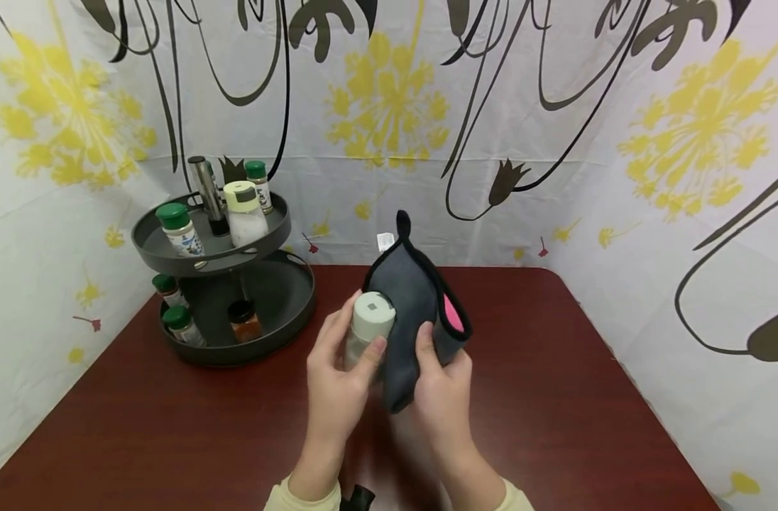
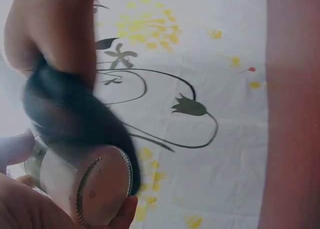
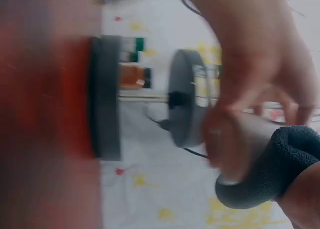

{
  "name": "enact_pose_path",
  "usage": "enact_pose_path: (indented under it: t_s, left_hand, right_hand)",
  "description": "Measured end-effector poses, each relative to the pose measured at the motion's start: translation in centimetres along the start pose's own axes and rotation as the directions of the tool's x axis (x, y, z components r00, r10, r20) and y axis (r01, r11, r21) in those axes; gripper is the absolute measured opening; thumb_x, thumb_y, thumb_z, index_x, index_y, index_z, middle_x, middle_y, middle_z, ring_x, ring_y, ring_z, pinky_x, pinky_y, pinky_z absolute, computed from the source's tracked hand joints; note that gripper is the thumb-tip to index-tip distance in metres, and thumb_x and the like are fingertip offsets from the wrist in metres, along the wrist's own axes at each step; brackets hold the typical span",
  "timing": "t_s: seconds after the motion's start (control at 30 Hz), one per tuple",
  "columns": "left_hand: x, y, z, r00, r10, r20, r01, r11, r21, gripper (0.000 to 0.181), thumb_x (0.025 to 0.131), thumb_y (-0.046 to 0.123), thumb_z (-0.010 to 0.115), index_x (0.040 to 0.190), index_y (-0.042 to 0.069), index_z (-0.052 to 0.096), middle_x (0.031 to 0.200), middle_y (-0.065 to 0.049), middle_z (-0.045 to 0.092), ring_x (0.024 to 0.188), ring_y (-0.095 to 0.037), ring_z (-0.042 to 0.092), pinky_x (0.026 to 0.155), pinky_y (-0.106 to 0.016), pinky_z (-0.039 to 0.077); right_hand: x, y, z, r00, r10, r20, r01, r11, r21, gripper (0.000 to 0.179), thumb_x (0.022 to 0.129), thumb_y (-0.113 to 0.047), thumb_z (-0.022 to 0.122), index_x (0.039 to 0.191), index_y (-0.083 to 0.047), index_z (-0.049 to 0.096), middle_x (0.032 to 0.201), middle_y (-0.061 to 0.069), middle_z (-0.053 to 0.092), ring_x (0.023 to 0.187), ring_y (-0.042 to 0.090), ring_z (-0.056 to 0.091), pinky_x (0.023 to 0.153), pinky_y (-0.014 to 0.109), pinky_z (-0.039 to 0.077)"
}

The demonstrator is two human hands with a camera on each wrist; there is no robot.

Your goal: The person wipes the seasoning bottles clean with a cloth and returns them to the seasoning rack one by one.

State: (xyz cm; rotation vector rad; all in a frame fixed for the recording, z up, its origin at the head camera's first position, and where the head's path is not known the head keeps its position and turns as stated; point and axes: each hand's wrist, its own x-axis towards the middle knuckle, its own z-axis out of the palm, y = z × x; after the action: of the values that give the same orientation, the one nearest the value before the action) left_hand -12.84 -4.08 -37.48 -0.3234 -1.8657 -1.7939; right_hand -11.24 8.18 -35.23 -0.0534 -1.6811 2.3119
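Observation:
In the head view my left hand [image 1: 334, 390] grips a clear glass jar with a pale cap [image 1: 373, 316], held upright over the table. My right hand [image 1: 445, 390] holds a grey cloth [image 1: 407, 287] with black edging, a pink inner side and a loop at its top corner. The folded cloth lies against the jar's right side. The left wrist view shows the round base of the jar [image 2: 106, 184] facing the camera, with the cloth [image 2: 75, 119] wrapped along it. In the right wrist view the blurred cloth [image 3: 260, 174] presses by the jar.
A two-tier dark grey turntable [image 1: 261, 349] stands at the table's back left. Its upper tier bears a green-capped jar [image 1: 181, 231], a cream-capped shaker [image 1: 245, 216] and a metal grinder [image 1: 206, 191]; several small jars stand below. A patterned curtain [image 1: 555, 177] hangs behind the brown table [image 1: 555, 397].

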Motion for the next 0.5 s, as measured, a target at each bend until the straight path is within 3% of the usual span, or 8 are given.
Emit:
enact_pose_path:
  t_s: [0.1,0.2,0.33,0.4,0.5]
  left_hand:
    - [0.4,0.6,-0.3,0.999,0.048,-0.002,-0.048,0.999,-0.005,0.067,0.093,0.003,0.080,0.153,0.024,0.059,0.139,-0.003,0.066,0.125,-0.015,0.062,0.107,-0.026,0.051]
    - [0.6,1.1,-0.6,0.999,0.048,-0.011,-0.048,0.999,-0.015,0.066,0.096,0.004,0.077,0.155,0.024,0.056,0.140,-0.004,0.066,0.123,-0.016,0.063,0.105,-0.023,0.051]
    - [0.6,1.2,-0.9,0.999,-0.037,-0.019,0.036,0.997,-0.066,0.057,0.106,0.012,0.065,0.159,0.018,0.045,0.146,-0.005,0.062,0.129,-0.016,0.060,0.110,-0.027,0.047]
    - [0.7,1.0,-0.9,0.996,-0.084,-0.017,0.082,0.993,-0.086,0.052,0.111,0.017,0.056,0.159,0.014,0.039,0.148,-0.007,0.058,0.132,-0.018,0.057,0.113,-0.033,0.043]
    - [0.7,0.7,-0.9,0.990,-0.136,-0.023,0.134,0.988,-0.072,0.050,0.112,0.022,0.054,0.158,0.011,0.036,0.144,-0.010,0.059,0.132,-0.021,0.056,0.113,-0.044,0.041]
  right_hand:
    - [-0.1,1.3,-0.2,1.000,0.028,0.006,-0.028,0.998,-0.050,0.040,0.111,-0.033,0.058,0.136,-0.002,0.064,0.118,0.006,0.073,0.105,0.015,0.073,0.090,0.028,0.060]
    - [-0.1,1.7,-0.5,0.994,0.104,0.044,-0.103,0.995,-0.017,0.046,0.111,-0.036,0.058,0.140,-0.001,0.061,0.118,0.005,0.072,0.104,0.013,0.072,0.089,0.028,0.060]
    - [-0.1,1.3,-1.2,0.971,0.208,0.121,-0.224,0.966,0.129,0.056,0.111,-0.040,0.056,0.152,-0.003,0.048,0.134,0.002,0.067,0.115,0.010,0.070,0.094,0.028,0.059]
    - [-0.3,1.0,-1.6,0.956,0.241,0.168,-0.275,0.935,0.223,0.059,0.111,-0.041,0.055,0.158,-0.008,0.041,0.147,0.000,0.060,0.127,0.010,0.066,0.102,0.029,0.058]
    - [-0.4,0.5,-1.9,0.936,0.259,0.239,-0.326,0.893,0.309,0.060,0.112,-0.042,0.054,0.162,-0.016,0.033,0.162,-0.002,0.047,0.141,0.011,0.059,0.112,0.032,0.053]
